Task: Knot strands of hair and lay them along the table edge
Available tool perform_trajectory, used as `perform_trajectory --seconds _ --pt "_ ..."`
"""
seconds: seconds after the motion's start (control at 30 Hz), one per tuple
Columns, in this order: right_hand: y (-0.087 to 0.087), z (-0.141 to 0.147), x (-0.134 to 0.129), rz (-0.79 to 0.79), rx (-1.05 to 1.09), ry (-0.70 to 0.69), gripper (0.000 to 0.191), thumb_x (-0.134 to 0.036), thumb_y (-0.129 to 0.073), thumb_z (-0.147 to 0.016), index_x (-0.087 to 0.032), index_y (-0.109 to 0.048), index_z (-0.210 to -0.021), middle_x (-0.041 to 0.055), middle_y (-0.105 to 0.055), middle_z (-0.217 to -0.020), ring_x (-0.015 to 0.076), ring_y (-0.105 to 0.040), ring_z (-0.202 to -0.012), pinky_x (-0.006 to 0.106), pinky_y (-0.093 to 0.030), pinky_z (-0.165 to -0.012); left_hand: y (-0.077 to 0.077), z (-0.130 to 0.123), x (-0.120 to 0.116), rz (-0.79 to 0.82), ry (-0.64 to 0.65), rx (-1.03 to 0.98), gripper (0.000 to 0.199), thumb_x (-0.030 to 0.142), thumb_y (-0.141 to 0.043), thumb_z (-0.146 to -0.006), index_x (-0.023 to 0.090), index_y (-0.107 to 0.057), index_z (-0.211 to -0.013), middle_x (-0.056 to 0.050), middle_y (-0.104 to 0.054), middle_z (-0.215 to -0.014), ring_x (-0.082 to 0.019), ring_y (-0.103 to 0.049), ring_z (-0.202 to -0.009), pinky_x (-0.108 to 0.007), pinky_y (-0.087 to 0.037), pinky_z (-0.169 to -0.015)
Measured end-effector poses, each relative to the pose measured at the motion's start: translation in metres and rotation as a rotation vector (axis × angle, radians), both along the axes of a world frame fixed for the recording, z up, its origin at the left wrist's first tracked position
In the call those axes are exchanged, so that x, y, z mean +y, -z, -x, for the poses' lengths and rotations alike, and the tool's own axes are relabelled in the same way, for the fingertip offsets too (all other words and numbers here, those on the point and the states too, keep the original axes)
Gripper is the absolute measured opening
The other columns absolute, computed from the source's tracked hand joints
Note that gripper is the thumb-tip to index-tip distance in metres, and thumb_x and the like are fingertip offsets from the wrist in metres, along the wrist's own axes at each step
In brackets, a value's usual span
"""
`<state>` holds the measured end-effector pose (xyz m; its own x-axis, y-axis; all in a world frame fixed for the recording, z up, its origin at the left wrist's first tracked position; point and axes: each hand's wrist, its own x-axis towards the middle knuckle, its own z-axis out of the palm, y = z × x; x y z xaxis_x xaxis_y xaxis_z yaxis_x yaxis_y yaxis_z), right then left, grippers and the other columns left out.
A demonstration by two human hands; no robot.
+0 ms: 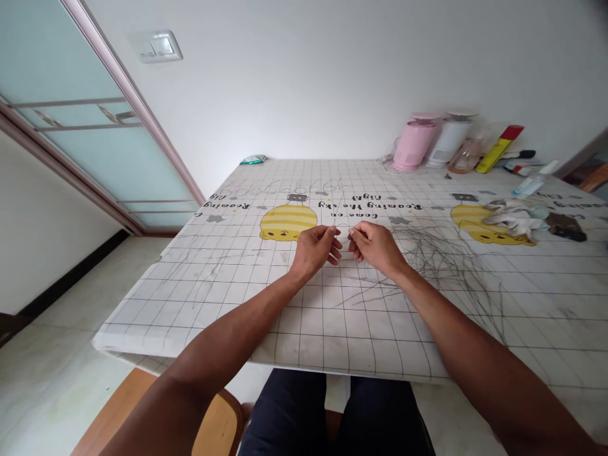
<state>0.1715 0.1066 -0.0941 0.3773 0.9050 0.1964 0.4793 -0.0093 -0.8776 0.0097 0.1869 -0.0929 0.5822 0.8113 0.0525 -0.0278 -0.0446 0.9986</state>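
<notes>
Over the middle of the table, my left hand [316,249] and my right hand [374,247] face each other a short way apart. Thumb and forefinger are pinched together on both, the other fingers loosely curled. A very thin wire, barely visible, seems to run between the two pinches. Beside and under my right forearm lies a tangled heap of thin dark wires [439,253]. A few loose wires [204,269] are spread on the cloth left of my left hand. Farther back, several wire loops [285,186] lie in a row.
A checked tablecloth [156,316] covers the table. At the back right stand a pink cylinder [415,142], a white cylinder [449,140], bottles and a yellow box with a red end [500,150]. Crumpled cloth [513,216] lies right. A green packet [253,159] rests at the back edge.
</notes>
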Motion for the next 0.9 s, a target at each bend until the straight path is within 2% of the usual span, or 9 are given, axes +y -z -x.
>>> perform_trajectory --seconds 0.13,0.23,0.3,0.4,0.5,0.57,0.7,0.9 --pt "-0.001 0.002 -0.002 0.002 -0.015 0.000 0.030 -0.040 -0.061 -0.107 -0.022 -0.063 -0.083 0.0033 -0.074 -0.074 0.0151 -0.066 -0.052 0.026 -0.053 -0.046 0.003 0.002 0.004 -0.001 0.000 -0.044 0.061 0.070 -0.052 -0.108 0.012 -0.070 -0.111 -0.012 -0.075 -0.091 -0.018 -0.071 -0.062 -0.028 -0.058 -0.047" --pt "-0.004 -0.001 -0.002 -0.011 0.017 0.016 0.029 -0.040 -0.061 -0.107 -0.023 -0.063 -0.084 0.0039 -0.074 -0.075 0.0160 -0.066 -0.053 0.027 -0.054 -0.047 0.007 0.003 0.005 -0.087 -0.068 -0.031 0.072 0.079 -0.042 -0.107 0.012 -0.068 -0.115 -0.013 -0.074 -0.093 -0.018 -0.071 -0.064 -0.026 -0.054 -0.047" --pt "-0.010 -0.008 0.000 0.001 0.050 0.046 0.027 -0.038 -0.062 -0.106 -0.023 -0.064 -0.084 0.0047 -0.074 -0.074 0.0172 -0.066 -0.054 0.028 -0.053 -0.045 0.009 0.003 0.005 -0.150 -0.116 0.004 0.074 0.080 -0.038 -0.107 0.013 -0.068 -0.116 -0.011 -0.073 -0.092 -0.016 -0.069 -0.063 -0.024 -0.051 -0.047" --pt "-0.029 -0.031 0.013 0.080 0.017 0.077 0.024 -0.033 -0.066 -0.104 -0.022 -0.065 -0.082 0.0066 -0.075 -0.074 0.0185 -0.065 -0.051 0.030 -0.051 -0.041 0.012 0.003 0.007 -0.219 -0.142 0.071 0.071 0.078 -0.035 -0.109 0.015 -0.068 -0.110 -0.009 -0.071 -0.088 -0.016 -0.065 -0.062 -0.024 -0.049 -0.051" --pt "-0.051 -0.065 0.038 0.157 -0.120 0.108 0.026 -0.027 -0.071 -0.102 -0.019 -0.067 -0.077 0.0093 -0.076 -0.073 0.0187 -0.064 -0.046 0.031 -0.050 -0.041 0.016 0.003 0.011 -0.311 -0.158 0.134 0.066 0.072 -0.035 -0.111 0.017 -0.068 -0.096 -0.007 -0.070 -0.083 -0.017 -0.064 -0.066 -0.027 -0.050 -0.061" --pt "-0.058 -0.090 0.060 0.176 -0.180 0.149 0.028 -0.024 -0.075 -0.100 -0.018 -0.067 -0.074 0.0106 -0.075 -0.070 0.0179 -0.062 -0.043 0.032 -0.050 -0.042 0.018 0.002 0.013 -0.369 -0.173 0.146 0.063 0.068 -0.036 -0.112 0.018 -0.066 -0.088 -0.006 -0.069 -0.081 -0.018 -0.065 -0.071 -0.028 -0.051 -0.067" --pt "-0.051 -0.132 0.107 0.307 -0.194 0.230 0.027 -0.022 -0.076 -0.102 -0.015 -0.067 -0.077 0.0116 -0.073 -0.066 0.0166 -0.060 -0.041 0.031 -0.051 -0.045 0.020 0.001 0.017 -0.418 -0.203 0.150 0.061 0.068 -0.039 -0.112 0.020 -0.061 -0.081 -0.005 -0.066 -0.078 -0.019 -0.063 -0.074 -0.030 -0.050 -0.070" --pt "-0.026 -0.166 0.165 0.513 -0.246 0.293 0.020 -0.016 -0.060 -0.108 -0.008 -0.072 -0.094 0.0084 -0.066 -0.059 0.0164 -0.058 -0.044 0.027 -0.050 -0.048 0.024 0.001 0.022 -0.470 -0.189 0.190 0.056 0.063 -0.038 -0.113 0.022 -0.058 -0.080 -0.006 -0.064 -0.080 -0.021 -0.061 -0.077 -0.031 -0.048 -0.069"
